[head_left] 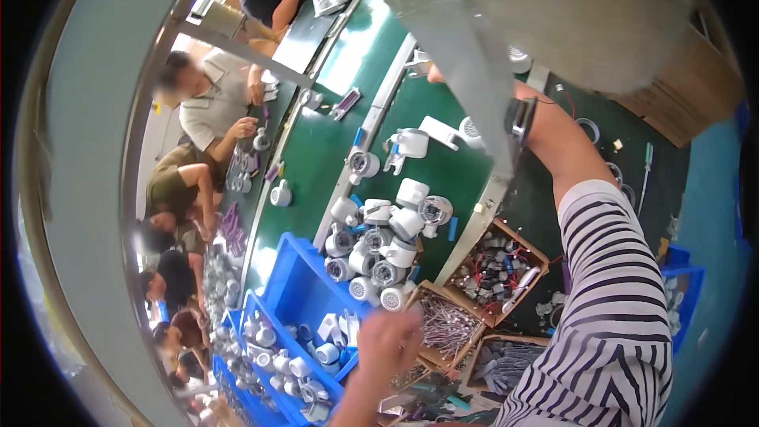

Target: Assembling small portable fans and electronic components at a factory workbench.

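Observation:
My left hand [391, 338] hovers at the lower middle, beside the near end of a pile of white plastic housings [379, 241]. Its fingers are smeared by motion, and I cannot make out anything in them. My right arm, in a black-and-white striped sleeve, reaches far up across the bench. A pale, blurred panel [482, 39] in front hides most of my right hand [435, 73]. Only a fingertip shows past the panel's edge, close to a small white part [419, 63]. Whether that hand grips the part is hidden.
Cardboard boxes hold wired parts [494, 273], thin metal pieces [443, 320] and grey strips [506, 364]. Blue bins [288, 269] with white parts stand left. A green conveyor [308, 166] runs past; co-workers [213, 103] sit beyond. A screwdriver [648, 156] lies right.

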A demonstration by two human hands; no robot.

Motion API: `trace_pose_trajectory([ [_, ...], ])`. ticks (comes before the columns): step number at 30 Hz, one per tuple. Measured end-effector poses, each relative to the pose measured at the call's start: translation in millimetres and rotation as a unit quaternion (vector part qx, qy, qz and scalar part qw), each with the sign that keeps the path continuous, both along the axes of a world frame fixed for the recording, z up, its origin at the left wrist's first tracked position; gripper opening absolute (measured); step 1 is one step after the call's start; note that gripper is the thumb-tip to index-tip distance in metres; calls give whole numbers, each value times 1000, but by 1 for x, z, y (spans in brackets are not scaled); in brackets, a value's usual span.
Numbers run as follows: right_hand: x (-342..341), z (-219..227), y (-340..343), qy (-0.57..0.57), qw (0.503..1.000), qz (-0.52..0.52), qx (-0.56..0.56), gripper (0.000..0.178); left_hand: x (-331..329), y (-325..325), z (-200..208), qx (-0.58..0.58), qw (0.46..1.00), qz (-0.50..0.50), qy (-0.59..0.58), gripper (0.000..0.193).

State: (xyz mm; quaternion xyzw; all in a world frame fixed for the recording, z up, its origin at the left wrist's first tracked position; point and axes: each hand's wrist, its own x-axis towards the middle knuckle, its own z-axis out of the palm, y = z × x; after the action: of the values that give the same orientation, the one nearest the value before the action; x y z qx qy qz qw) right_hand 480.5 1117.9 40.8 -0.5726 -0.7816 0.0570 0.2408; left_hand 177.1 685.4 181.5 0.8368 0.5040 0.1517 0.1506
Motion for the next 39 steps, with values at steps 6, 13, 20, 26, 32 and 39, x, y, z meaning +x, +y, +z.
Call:
trace_pose_trajectory([
  [6,52,37,-19,117,990,-78,2,38,102,260,-73,191,953,-135,193,39],
  [13,136,34,-37,30,987,-134,-80,41,143,318,-118,96,889,-188,407,36],
  [20,121,23,-63,-119,966,-149,-172,41,112,299,-60,167,971,-113,128,42],
  [26,119,26,-57,-64,943,-166,-282,33,36,226,-25,61,979,91,-173,42],
  [32,141,51,-96,142,948,-176,-222,53,-39,69,9,-150,807,203,-535,55],
  [39,197,132,-233,456,843,-118,-260,76,-76,-85,31,-238,604,258,-716,56],
])
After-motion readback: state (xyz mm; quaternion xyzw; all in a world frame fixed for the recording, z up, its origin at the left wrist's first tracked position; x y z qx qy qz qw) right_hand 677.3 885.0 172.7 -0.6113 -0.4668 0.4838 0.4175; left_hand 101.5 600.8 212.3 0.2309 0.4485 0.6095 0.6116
